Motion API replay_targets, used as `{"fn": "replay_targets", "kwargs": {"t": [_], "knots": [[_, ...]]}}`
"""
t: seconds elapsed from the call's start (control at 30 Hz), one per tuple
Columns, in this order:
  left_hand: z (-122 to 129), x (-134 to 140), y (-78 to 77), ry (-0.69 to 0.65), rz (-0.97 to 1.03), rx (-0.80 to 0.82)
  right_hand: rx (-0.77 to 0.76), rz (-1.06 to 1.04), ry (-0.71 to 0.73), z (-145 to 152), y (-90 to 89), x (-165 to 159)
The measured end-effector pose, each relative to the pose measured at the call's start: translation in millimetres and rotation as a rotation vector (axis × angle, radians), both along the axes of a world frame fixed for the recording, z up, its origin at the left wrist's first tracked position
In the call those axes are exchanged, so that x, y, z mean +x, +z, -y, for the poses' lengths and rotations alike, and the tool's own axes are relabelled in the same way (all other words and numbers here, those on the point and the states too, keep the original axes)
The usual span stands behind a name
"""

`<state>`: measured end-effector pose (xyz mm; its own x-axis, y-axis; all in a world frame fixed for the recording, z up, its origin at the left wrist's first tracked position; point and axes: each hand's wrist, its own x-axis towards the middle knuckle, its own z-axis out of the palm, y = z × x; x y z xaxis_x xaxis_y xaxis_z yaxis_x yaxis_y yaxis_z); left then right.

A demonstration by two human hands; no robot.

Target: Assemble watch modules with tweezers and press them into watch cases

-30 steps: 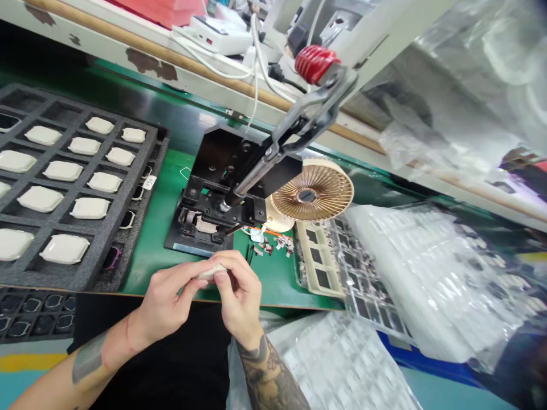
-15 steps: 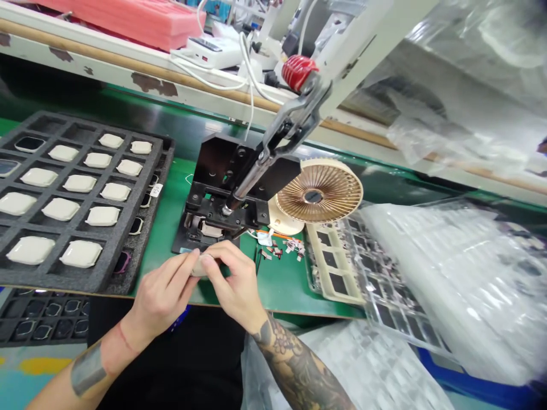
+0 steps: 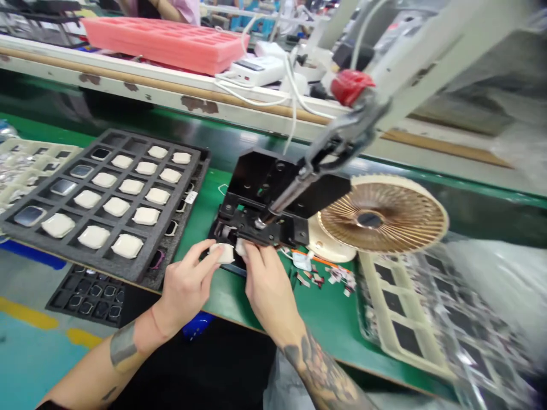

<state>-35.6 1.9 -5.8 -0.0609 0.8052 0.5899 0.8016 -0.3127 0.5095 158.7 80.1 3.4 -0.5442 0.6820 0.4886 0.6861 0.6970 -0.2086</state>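
Observation:
My left hand pinches a cream, rounded-square watch-sized piece between thumb and fingers, just in front of a black press fixture. At the fixture's front edge, my right hand has its fingers closed on a whitish piece, mostly hidden by the fingertips. Above the fixture slants the metal toggle lever with its red grip. To the left, a dark grey foam tray carries several similar cream pieces and a few dark-glass ones.
A cream desk fan stands right of the press. Small scraps lie on the green bench before it. Further right are a beige compartment tray and clear plastic trays. Pink foam rests on the back shelf; a person is beyond.
My hands have separated. The left keeps the cream piece, while the right has moved to the fixture, where a pale piece sat before. The view has shifted left.

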Motion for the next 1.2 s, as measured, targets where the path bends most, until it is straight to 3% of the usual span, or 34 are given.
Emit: {"fn": "replay_targets", "kwargs": {"t": [0.13, 0.3, 0.57, 0.73, 1.03, 1.2], "knots": [[-22.2, 11.7, 16.4, 0.018, -0.216, -0.176, 0.08, -0.189, -0.026, 20.7, 2.5, 23.7], [-48.3, 21.7, 39.4, -0.047, -0.365, -0.478, -0.024, -0.306, -0.009, 42.5, 19.8, 42.5], [-52.1, 28.6, 51.5, -0.091, -0.405, -0.615, -0.104, -0.331, 0.001, 46.9, 19.7, 47.7], [-63.4, 28.0, 50.6, -0.138, -0.331, -0.612, -0.081, -0.372, 0.059, 46.4, 22.2, 38.0], [-74.5, 21.8, 41.8, -0.225, -0.274, -0.553, 0.127, -0.324, 0.205, 31.0, 24.1, 25.5], [-74.5, 20.3, 38.0, -0.28, -0.133, -0.543, 0.134, -0.289, 0.218, 22.0, 25.5, 23.7]]}}
